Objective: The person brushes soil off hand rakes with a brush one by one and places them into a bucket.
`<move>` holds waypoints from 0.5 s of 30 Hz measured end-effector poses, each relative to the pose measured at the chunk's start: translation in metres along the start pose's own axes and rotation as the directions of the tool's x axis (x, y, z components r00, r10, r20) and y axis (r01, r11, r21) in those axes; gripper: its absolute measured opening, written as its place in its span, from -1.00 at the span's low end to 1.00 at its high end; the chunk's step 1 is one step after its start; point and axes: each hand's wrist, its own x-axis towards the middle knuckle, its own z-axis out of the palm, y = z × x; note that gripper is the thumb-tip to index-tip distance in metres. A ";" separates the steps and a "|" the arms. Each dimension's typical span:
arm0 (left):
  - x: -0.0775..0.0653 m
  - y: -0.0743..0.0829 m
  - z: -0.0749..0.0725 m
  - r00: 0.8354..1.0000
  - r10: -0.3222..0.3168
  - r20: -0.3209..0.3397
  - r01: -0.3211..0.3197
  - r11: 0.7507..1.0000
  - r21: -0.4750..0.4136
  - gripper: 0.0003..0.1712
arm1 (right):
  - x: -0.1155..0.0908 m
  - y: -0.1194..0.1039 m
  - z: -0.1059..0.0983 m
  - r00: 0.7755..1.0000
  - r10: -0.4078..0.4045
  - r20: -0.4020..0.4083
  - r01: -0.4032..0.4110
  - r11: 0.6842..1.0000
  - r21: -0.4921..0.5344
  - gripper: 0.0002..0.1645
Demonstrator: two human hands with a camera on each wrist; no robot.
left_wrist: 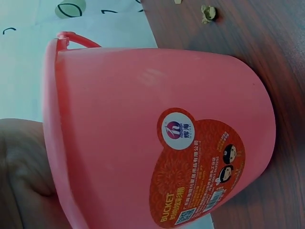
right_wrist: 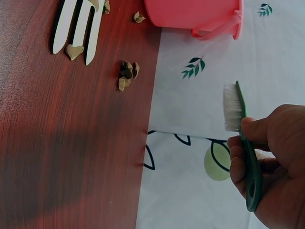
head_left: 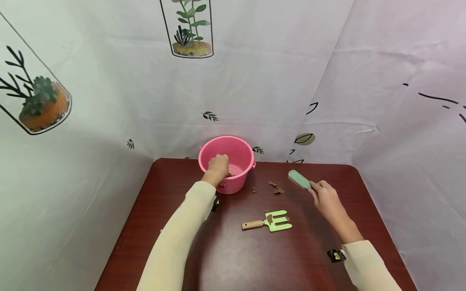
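Observation:
My right hand (head_left: 326,199) grips a small green brush (head_left: 299,179) by its handle, off the tabletop on the right. In the right wrist view the brush's white bristles (right_wrist: 232,107) face away from the palm. Over the near rim of a pink bucket (head_left: 240,184), my left hand (head_left: 219,165) reaches inside. The left fingertips are hidden, and I cannot tell whether they hold anything. Some brown dry bits show inside the bucket beside that hand. In the left wrist view the bucket's wall and red label (left_wrist: 190,167) stand in front of the left hand (left_wrist: 26,176).
A light green garden fork (head_left: 278,220) with a wooden handle lies mid-table, brown dry bits on its head. More dry leaf pieces (head_left: 278,190) lie on the dark red table (head_left: 233,262) between fork and back edge. Printed white cloth (head_left: 273,81) hangs behind.

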 end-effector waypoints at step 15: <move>-0.008 -0.001 -0.008 0.998 0.004 -0.057 -0.004 1.000 0.002 -0.90 | 0.001 -0.001 -0.003 1.000 0.005 -0.012 -0.005 1.000 0.011 -0.64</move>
